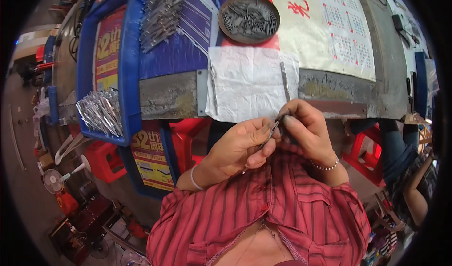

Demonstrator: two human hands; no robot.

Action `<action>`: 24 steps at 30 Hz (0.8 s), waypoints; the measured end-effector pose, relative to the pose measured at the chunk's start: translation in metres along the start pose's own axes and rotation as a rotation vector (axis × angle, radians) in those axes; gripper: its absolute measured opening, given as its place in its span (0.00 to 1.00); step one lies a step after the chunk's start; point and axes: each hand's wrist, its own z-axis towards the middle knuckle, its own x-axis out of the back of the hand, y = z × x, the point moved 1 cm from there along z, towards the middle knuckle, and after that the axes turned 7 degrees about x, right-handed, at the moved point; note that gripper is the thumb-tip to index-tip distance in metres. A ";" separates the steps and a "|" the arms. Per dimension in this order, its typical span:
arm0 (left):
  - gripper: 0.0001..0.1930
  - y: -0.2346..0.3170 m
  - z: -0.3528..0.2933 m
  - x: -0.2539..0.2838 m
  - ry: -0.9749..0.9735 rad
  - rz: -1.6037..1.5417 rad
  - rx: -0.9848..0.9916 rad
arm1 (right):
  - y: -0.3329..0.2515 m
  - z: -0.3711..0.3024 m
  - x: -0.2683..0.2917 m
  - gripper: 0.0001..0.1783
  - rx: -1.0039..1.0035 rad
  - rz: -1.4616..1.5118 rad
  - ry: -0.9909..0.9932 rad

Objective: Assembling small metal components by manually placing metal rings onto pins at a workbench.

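In front of my chest, above the table's near edge, my hands meet. My left hand (pixel 249 141) is closed around a slim metal piece (pixel 270 135), its thumb pressed along it. My right hand (pixel 306 127) pinches the upper end of that same piece; the fingertips look dark and hide what else may be there. Just beyond lies a crumpled white sheet (pixel 249 80) hanging over the edge. Two slim metal strips rest on it: a strip on the right (pixel 285 80) near my right hand, and a thinner strip on the left (pixel 214 92).
A round dish (pixel 223 30) of small dark grey slim pieces stands beyond the sheet. Shiny metal pieces (pixel 162 14) are heaped at its left. A blue tray (pixel 132 73) holds more metal pieces (pixel 100 113). Red stools (pixel 104 161) stand below. Another person's arm (pixel 416 186) shows at right.
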 end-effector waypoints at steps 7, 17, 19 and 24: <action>0.08 0.070 -0.031 -0.040 0.355 0.595 -0.692 | -0.010 -0.002 0.025 0.08 0.298 -0.195 0.278; 0.09 0.286 0.069 -0.051 0.815 1.918 -1.359 | 0.022 -0.001 0.062 0.10 0.638 -0.645 0.513; 0.08 0.315 0.097 -0.035 0.880 2.063 -1.409 | 0.026 -0.001 0.061 0.11 0.742 -0.660 0.512; 0.07 0.336 0.133 -0.021 0.983 2.128 -1.264 | 0.023 0.002 0.062 0.11 0.855 -0.731 0.470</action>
